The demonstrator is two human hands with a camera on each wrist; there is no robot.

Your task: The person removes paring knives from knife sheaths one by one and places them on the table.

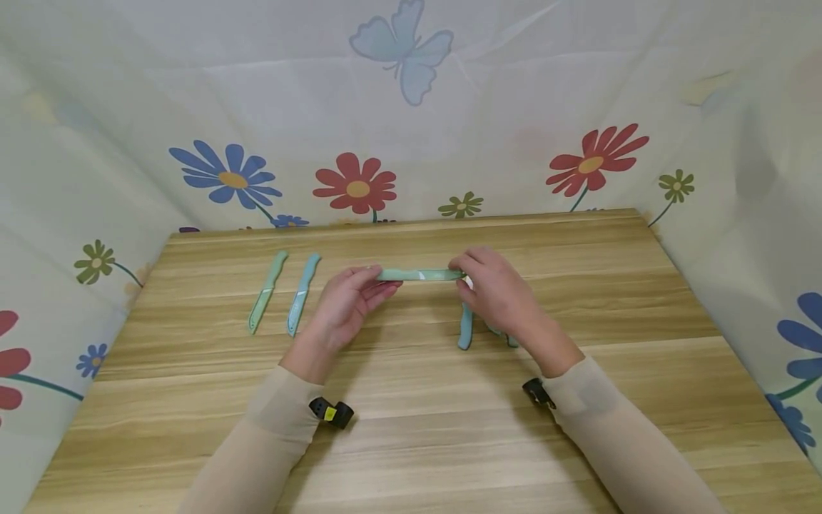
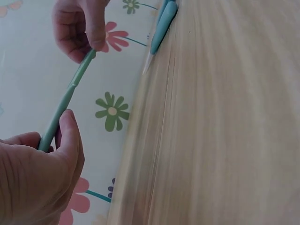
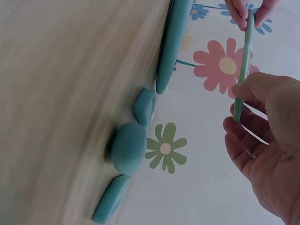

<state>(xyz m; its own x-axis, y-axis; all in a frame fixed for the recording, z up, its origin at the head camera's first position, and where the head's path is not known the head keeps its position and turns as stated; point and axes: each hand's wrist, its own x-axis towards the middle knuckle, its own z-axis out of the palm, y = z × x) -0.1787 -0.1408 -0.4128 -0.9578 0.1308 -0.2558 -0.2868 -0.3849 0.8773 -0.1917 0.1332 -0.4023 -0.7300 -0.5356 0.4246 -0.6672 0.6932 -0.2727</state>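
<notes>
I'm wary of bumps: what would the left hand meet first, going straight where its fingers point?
Probably the right hand, holding the other end of the green knife; depth is unclear.

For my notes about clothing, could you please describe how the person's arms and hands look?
The left sleeve and the right sleeve are long, plain and beige, ending near the wrists. A small black left device with a yellow patch and a black right device sit by the cuffs. The left hand and right hand wear no gloves.
</notes>
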